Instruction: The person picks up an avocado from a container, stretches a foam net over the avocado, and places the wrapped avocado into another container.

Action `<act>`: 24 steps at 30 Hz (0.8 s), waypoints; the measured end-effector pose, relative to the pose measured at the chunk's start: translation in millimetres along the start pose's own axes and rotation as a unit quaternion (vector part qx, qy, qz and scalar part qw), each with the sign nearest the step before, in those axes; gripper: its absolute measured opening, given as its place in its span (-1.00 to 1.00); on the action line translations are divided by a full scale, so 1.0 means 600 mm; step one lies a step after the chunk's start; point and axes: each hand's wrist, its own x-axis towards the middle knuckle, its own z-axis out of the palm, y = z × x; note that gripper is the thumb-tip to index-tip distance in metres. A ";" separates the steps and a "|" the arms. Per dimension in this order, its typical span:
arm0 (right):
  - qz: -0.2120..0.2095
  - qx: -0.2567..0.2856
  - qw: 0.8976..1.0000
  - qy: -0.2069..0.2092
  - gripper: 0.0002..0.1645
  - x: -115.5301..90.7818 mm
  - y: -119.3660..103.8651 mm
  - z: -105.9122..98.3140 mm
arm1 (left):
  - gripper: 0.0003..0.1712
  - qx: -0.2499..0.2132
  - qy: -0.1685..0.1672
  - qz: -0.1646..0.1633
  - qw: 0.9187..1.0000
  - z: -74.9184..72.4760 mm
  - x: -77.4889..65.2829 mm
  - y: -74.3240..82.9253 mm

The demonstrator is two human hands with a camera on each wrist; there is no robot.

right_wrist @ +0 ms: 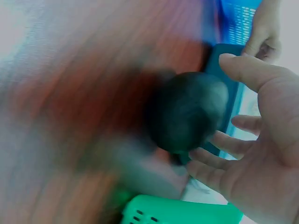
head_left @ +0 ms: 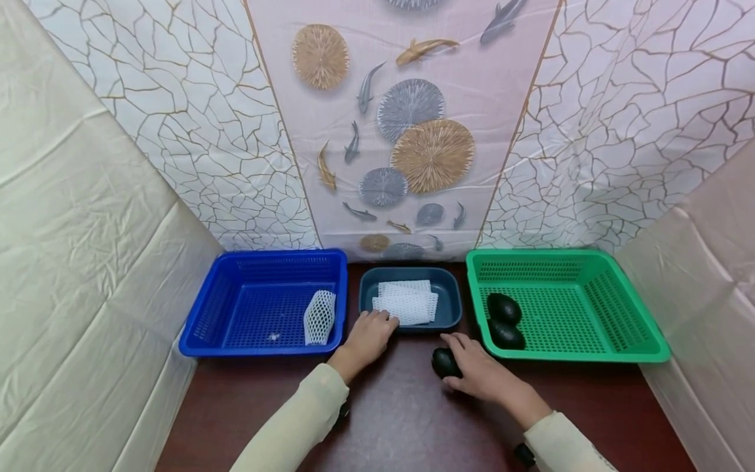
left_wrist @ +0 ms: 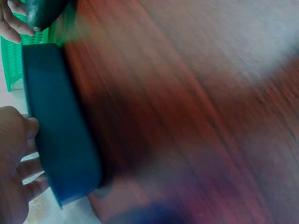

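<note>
In the head view my left hand [head_left: 370, 337] is at the near rim of a small dark teal tray [head_left: 454, 308], fingertips by the white foam fruit nets [head_left: 407, 308] lying in it. The left wrist view shows its thumb and fingers loosely spread along the tray's edge; the net is hidden there. My right hand [head_left: 480, 370] is beside a dark avocado [head_left: 444, 362] in front of the tray. In the right wrist view, fingers touch or nearly touch the avocado [right_wrist: 187, 112], with the thumb well apart from it.
A blue basket [head_left: 265, 351] at the left holds one netted item [head_left: 320, 318] and a small white scrap. The green basket [head_left: 578, 356] at the right holds two dark avocados [head_left: 504, 321]. All stand on a reddish-brown table [head_left: 389, 419], with patterned cloth behind and plain cloth at both sides.
</note>
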 end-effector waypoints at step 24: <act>-0.064 0.054 0.991 0.108 -0.24 0.051 -0.031 -0.069 | -0.44 -0.131 -0.148 -0.172 0.965 -0.028 0.091 -0.031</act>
